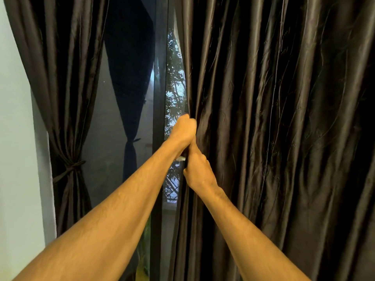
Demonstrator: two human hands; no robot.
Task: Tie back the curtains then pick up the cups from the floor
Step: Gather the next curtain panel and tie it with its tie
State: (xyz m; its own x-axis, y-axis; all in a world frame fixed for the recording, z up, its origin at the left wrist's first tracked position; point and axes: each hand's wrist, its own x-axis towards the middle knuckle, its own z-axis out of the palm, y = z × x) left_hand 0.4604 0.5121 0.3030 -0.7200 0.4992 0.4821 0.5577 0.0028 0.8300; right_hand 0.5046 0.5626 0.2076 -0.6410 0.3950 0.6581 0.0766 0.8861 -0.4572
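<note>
- Currently both bare forearms reach forward and meet at the inner edge of the right curtain (274, 128), a dark brown, glossy drape that hangs loose in long vertical folds and fills the right side of the view.
- The left hand (183, 128) sits higher on that edge, its fingers curled into a fist with the fabric bunched inside.
- The right hand (197, 171) is just below, touching the left wrist, and its fingers are likewise wrapped tight around the same hem; the fingertips are hidden behind the cloth.
- A small pale object shows between the two hands, too small to identify.
- The left curtain (60, 88) is gathered against the white wall (14, 138) and cinched low down by a tie-back (71, 166) of the same dark fabric, so it flares above and below the knot.
- Between the two curtains stands a dark vertical door frame (159, 98); the glass (109, 159) to its left mirrors the tied curtain as a dark hourglass shape.
- Through the narrow gap beside the gripped edge, green foliage (174, 82) and daylight are visible.
- No cups or floor appear in view.
</note>
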